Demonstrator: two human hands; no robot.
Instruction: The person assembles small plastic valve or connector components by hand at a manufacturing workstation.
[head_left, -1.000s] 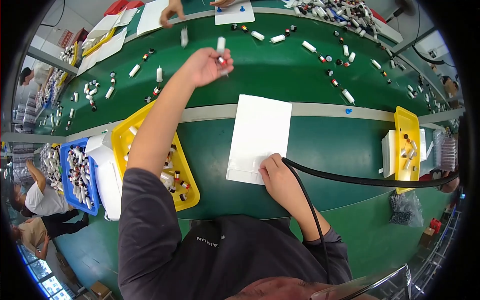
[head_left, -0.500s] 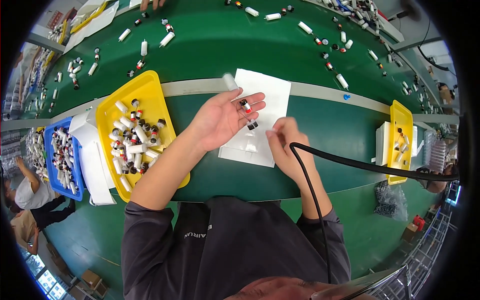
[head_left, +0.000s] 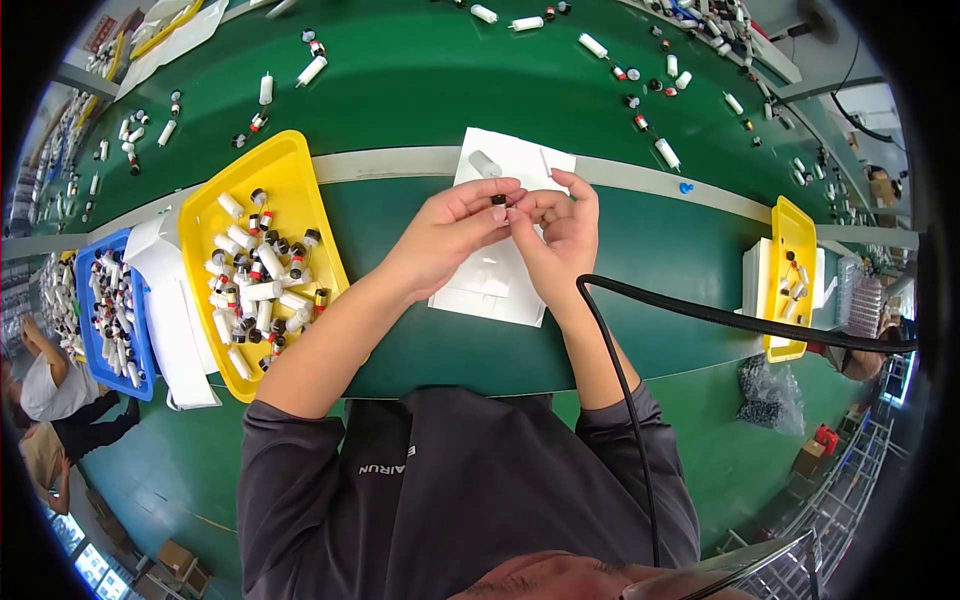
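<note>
Above a white sheet [head_left: 490, 275], my two hands meet fingertip to fingertip. Between them is a small black-capped part [head_left: 499, 200], largely covered by the fingers. My left hand [head_left: 450, 235] is closed around it in a pinch. From the far side of that hand a white cylinder [head_left: 485, 164] sticks out; whether it joins the black-capped part is hidden. My right hand [head_left: 555, 225] pinches at the same part with thumb and forefinger, its other fingers curled loosely.
To my left stands a yellow tray [head_left: 318, 190] of white cylinders and black-capped pieces, with a blue tray [head_left: 150, 375] beyond it. Similar pieces lie across the green surface ahead. Another yellow tray [head_left: 779, 230] stands right. A black cable [head_left: 720, 318] crosses over my right forearm.
My left hand has turned from an open palm with pieces on it to a closed pinch. My right hand has moved up to meet it at the black-capped part.
</note>
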